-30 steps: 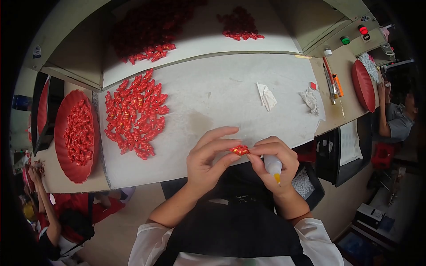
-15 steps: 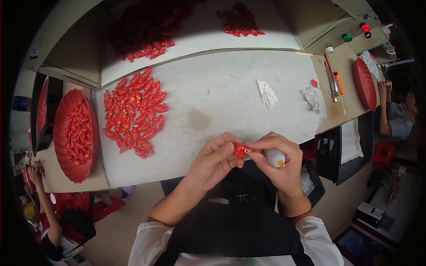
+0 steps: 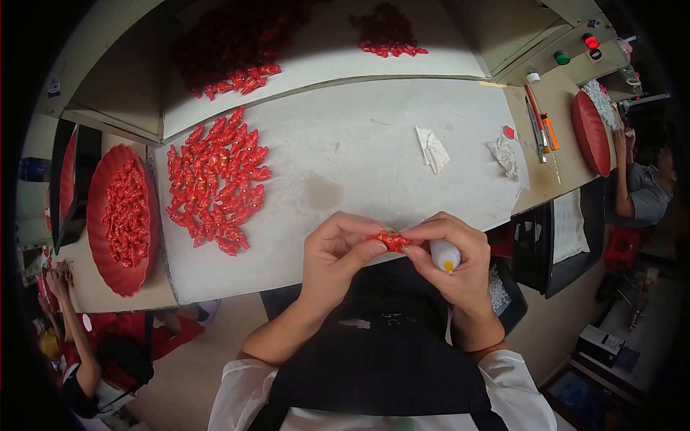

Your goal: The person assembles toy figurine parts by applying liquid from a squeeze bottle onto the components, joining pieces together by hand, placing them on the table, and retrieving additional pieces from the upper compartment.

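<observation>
Just over the table's near edge, a small glossy red figurine [image 3: 392,241] with gold marks lies sideways between my two hands. My left hand [image 3: 332,251] pinches its left end between thumb and fingertips. The thumb and forefinger of my right hand [image 3: 463,262] touch its right end. Tucked in that same right hand is a small whitish squeeze bottle [image 3: 443,253], its yellow tip pointing down toward me. Many similar red figurines [image 3: 219,183] are spread in a cluster on the white sheet [image 3: 359,165] at the left.
At far left stands a red scalloped tray [image 3: 100,248] heaped with figurines. More figurines [image 3: 388,32] lie inside the booth behind. Crumpled tissues [image 3: 432,149], a brush and an orange-handled tool [image 3: 549,133] are at the right. Other people [image 3: 650,190] work at both sides.
The figurine has turned from end-on to lengthwise between my hands. My left fingers have closed around its left end, and the right hand with the bottle has barely moved.
</observation>
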Demonstrator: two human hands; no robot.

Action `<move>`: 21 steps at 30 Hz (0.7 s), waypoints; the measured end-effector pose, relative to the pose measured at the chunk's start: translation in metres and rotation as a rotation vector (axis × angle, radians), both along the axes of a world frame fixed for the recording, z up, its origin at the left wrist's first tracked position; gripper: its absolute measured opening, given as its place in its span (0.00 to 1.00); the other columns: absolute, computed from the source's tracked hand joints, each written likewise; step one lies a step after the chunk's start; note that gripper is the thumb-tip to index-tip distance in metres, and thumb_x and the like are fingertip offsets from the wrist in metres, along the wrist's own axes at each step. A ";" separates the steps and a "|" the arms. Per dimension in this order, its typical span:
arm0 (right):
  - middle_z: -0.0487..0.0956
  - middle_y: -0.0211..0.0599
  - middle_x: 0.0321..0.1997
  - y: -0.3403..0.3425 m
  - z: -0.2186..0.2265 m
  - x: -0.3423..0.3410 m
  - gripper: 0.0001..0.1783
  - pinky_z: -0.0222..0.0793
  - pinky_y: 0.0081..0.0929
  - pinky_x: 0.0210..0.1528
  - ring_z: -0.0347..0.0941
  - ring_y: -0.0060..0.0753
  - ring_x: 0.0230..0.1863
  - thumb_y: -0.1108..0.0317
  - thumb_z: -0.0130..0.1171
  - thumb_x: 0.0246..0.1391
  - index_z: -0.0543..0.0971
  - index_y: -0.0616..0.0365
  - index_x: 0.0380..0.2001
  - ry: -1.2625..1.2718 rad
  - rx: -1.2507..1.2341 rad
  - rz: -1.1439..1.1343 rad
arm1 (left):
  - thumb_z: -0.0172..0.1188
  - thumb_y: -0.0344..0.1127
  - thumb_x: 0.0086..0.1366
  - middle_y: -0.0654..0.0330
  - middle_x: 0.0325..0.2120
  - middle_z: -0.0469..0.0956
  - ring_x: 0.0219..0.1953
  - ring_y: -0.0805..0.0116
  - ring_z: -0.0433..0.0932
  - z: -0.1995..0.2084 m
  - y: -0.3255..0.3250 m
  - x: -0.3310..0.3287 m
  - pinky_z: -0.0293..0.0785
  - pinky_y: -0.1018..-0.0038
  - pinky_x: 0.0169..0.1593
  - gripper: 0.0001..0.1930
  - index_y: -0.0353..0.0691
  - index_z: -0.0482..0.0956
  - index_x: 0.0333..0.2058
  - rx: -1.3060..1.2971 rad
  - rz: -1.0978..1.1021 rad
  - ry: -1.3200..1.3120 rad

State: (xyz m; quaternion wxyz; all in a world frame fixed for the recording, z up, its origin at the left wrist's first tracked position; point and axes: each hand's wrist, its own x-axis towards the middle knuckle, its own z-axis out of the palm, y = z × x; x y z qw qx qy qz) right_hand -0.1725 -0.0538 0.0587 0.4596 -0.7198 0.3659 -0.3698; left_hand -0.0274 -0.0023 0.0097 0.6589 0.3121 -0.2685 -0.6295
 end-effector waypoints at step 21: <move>0.74 0.37 0.24 0.003 -0.004 0.006 0.09 0.65 0.18 0.26 0.70 0.27 0.24 0.81 0.60 0.35 0.75 0.62 0.24 -0.003 -0.167 -0.022 | 0.55 0.19 0.51 0.52 0.35 0.72 0.39 0.67 0.72 0.004 0.003 0.000 0.67 0.75 0.44 0.07 0.32 0.73 0.30 -0.104 0.142 -0.294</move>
